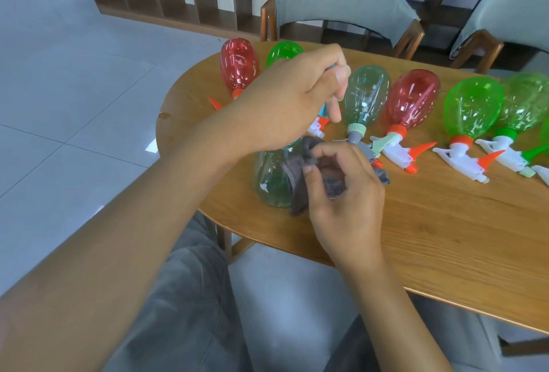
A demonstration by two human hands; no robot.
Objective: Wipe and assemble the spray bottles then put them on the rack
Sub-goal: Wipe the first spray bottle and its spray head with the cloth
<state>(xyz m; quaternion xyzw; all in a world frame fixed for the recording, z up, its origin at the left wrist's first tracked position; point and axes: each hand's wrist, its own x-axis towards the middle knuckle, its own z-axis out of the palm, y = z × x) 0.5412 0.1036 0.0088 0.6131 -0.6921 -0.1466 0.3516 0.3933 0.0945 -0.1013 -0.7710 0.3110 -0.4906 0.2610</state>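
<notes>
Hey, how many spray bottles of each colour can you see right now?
Red bottles: 2
Green bottles: 3 (green sliver at the right edge not counted)
Clear bottles: 2
Total: 7

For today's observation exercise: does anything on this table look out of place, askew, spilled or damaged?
Nothing looks spilled or broken. The assembled spray bottles, such as the red bottle, lie on their sides on the table, not upright. The clear bottle beside the right hand has no spray head on; that hand holds a grey cloth.
</notes>
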